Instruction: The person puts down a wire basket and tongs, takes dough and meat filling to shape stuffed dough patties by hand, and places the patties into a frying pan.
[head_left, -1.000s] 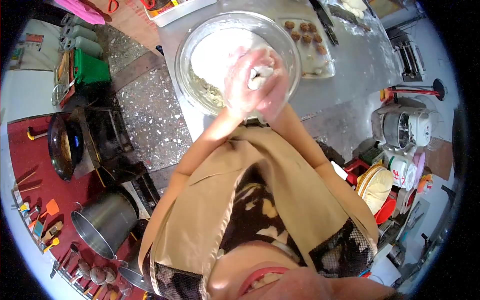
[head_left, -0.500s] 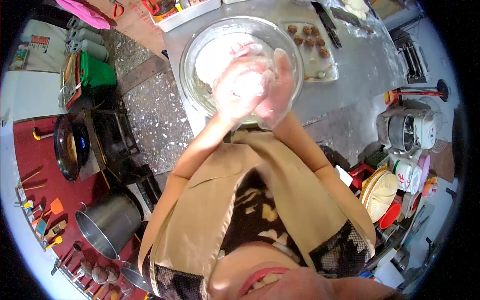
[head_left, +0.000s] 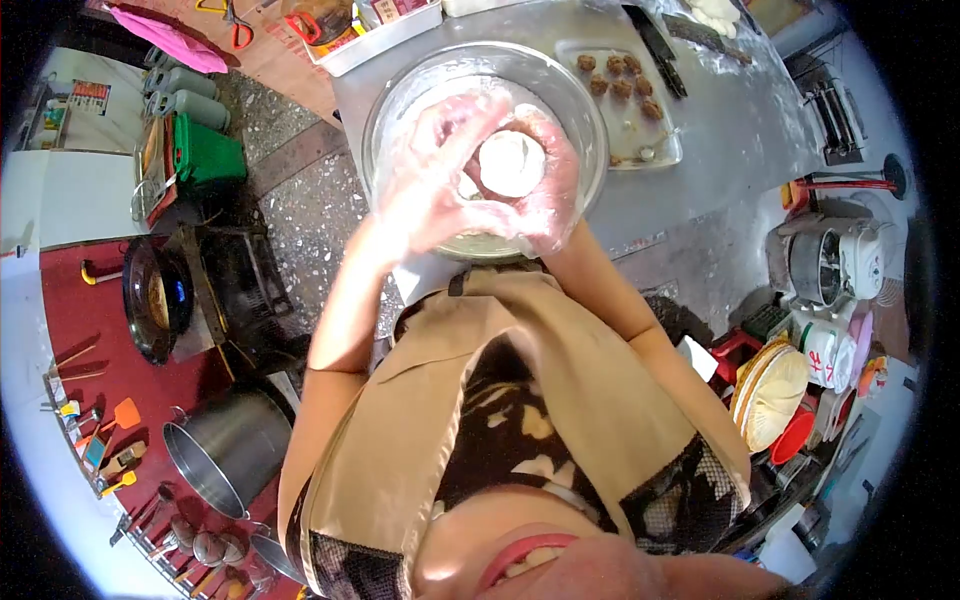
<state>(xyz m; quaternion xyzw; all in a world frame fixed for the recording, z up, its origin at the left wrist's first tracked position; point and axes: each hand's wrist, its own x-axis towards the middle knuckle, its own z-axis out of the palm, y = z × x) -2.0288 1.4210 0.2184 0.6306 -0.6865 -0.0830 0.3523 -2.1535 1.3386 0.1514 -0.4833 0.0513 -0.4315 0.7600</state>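
A round white dough ball (head_left: 512, 164) rests in my right hand (head_left: 557, 190), its fingers curled around the far side. My left hand (head_left: 415, 190) is just left of the ball, floury, with thumb and fingers curved and spread apart and nothing gripped in them. Both hands are above a large clear bowl (head_left: 597, 120) with white flour or dough in it, mostly hidden by the hands. To the right of the bowl, a shallow clear tray (head_left: 665, 148) carries several brown filling balls (head_left: 622, 87) and a spoon (head_left: 648, 153).
The bowl and tray stand on a metal table (head_left: 715, 150). A long dark knife (head_left: 655, 50) lies beyond the tray, with white dough (head_left: 715, 12) farther back. A white bin of packages (head_left: 380, 42) stands behind the bowl. On the floor side sits a large steel pot (head_left: 225, 445).
My hands were pressed together over the ball. Now the left hand has moved left and opened, leaving the white dough ball exposed in my right hand.
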